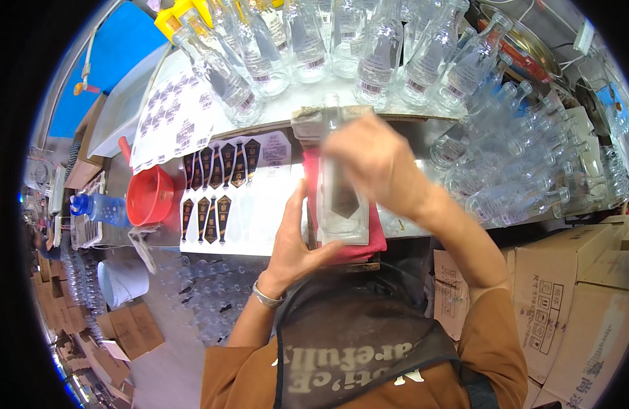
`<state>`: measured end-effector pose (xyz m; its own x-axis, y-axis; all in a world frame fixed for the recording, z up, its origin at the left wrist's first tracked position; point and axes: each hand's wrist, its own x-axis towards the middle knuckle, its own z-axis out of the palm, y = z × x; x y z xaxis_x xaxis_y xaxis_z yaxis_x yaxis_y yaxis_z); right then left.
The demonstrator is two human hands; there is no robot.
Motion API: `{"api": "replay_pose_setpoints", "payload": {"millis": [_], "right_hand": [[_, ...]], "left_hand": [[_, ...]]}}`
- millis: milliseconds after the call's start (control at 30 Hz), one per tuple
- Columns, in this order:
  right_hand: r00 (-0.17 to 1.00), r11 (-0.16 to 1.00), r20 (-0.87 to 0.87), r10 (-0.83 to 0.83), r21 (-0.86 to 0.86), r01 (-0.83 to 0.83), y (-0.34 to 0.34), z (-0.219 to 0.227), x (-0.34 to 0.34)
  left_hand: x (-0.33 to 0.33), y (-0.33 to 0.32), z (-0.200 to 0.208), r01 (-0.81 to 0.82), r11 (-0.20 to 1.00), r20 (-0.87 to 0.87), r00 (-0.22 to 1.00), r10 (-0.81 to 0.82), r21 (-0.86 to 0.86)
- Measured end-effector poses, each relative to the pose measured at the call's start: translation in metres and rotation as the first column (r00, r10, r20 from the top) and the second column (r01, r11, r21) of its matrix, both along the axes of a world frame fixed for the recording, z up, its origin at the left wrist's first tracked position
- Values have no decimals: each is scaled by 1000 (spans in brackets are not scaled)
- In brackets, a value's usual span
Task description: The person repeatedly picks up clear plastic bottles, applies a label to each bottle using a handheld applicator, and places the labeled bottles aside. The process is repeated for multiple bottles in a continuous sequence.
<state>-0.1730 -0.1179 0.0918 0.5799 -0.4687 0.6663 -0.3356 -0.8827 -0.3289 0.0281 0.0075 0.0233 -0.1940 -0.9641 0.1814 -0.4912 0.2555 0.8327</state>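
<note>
A clear glass bottle (pixel 343 225) lies on a pink cloth (pixel 374 240) in front of me, its neck pointing away. A dark tie-shaped label (pixel 344 202) shows on its upper side. My left hand (pixel 292 247) steadies the bottle, thumb at the base and fingers along its left side. Over the bottle's upper body, my right hand (pixel 379 163) is smeared by motion. Its fingers cannot be made out, nor whether anything is in them. Left of the bottle lies a sheet of dark tie-shaped labels (pixel 243 204), with several gaps in its lower row.
Several upright glass bottles (pixel 307 51) line the back shelf. More bottles (pixel 505 163) crowd the right side. At left are a white sheet of printed labels (pixel 174 116), a red plastic dipper (pixel 151 195) and a blue water bottle (pixel 101 208). Cardboard boxes (pixel 566 286) stand at lower right.
</note>
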Motion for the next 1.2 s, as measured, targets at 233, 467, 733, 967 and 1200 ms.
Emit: {"api": "replay_pose_setpoints", "payload": {"millis": [233, 467, 733, 967, 1200], "right_hand": [[998, 944, 51, 37, 326, -52, 13, -3, -12], [949, 822, 139, 283, 474, -315, 83, -26, -48], [904, 230, 328, -273, 935, -270, 61, -67, -68], [967, 376, 164, -195, 923, -81, 78, -51, -38], [945, 625, -217, -244, 710, 325, 96, -31, -27]], "left_hand": [[-10, 3, -6, -42, 998, 22, 999, 43, -44], [-15, 5, -3, -33, 992, 40, 998, 39, -124], [-35, -8, 13, -33, 998, -405, 913, 51, 53], [-29, -8, 3, -50, 994, -234, 972, 27, -93], [6, -3, -19, -17, 997, 62, 998, 21, -77]]}}
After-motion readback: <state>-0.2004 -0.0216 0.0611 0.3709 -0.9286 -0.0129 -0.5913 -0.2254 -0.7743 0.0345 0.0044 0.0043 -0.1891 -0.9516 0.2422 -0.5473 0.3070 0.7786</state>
